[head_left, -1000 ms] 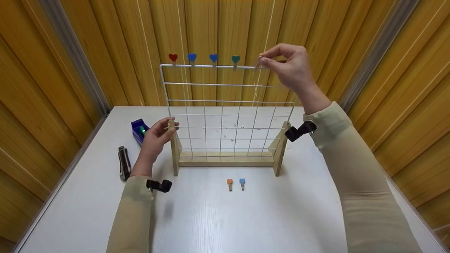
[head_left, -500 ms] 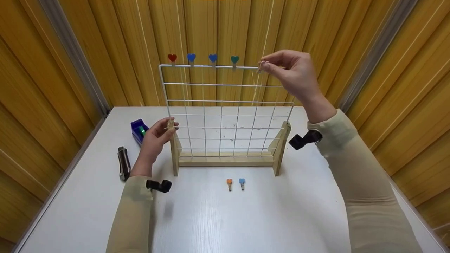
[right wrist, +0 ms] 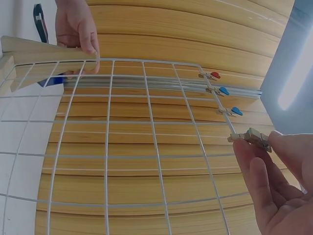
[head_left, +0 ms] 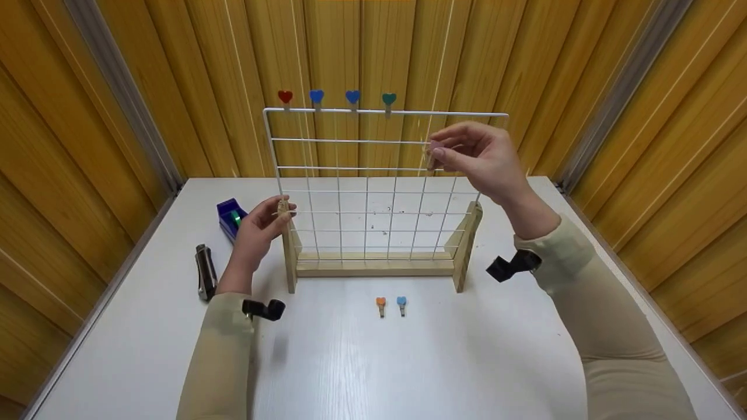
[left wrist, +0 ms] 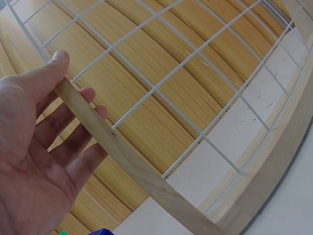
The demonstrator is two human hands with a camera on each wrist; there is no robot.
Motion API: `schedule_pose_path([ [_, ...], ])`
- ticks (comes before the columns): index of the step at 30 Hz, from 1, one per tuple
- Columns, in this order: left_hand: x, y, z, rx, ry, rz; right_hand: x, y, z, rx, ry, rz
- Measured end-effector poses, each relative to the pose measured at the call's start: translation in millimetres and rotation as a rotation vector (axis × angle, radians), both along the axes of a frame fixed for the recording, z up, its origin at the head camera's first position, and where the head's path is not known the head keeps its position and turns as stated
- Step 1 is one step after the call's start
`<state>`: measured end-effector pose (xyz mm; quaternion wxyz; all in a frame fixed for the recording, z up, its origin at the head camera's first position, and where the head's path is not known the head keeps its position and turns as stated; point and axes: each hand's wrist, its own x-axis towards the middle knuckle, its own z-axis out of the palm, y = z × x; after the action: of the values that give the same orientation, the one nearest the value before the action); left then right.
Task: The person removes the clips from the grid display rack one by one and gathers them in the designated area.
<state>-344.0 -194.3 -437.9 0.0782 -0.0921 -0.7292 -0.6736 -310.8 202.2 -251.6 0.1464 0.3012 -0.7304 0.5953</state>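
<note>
Right hand [head_left: 490, 166] pinches a small wooden clip [head_left: 430, 161], pinkish top, in front of the upper rows of the wire grid [head_left: 366, 212], right of centre. Left hand [head_left: 257, 233] is wrapped round the left wooden upright [head_left: 289, 256]; left wrist view adds the fingertips curling past it. Right wrist view gets the red clip [head_left: 285, 97] and two blue clips [head_left: 316, 96] side-on, clamped across the top rail [head_left: 455, 112]; held clip seems to overlap the green clip [head_left: 389, 99] there, can't tell if touching. Only the head view has the orange clip [head_left: 381, 304] and light-blue clip [head_left: 401, 304] on the tabletop [head_left: 350, 361]. Vs 0.5 s ago: right hand dropped from rail level, rail's right end now exposed; four rail clips unchanged.
</note>
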Motion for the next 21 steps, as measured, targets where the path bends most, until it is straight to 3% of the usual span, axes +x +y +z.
schedule_pose_path([
  [10, 0.3, 0.6, 0.4, 0.005, -0.005, 0.002, 7.1, 7.9, -28.7, 0.058, -0.076, 0.009],
  [21, 0.8, 0.8, 0.7, 0.0, -0.009, -0.005, 14.3, 14.6, -67.4, 0.128, -0.231, 0.01],
])
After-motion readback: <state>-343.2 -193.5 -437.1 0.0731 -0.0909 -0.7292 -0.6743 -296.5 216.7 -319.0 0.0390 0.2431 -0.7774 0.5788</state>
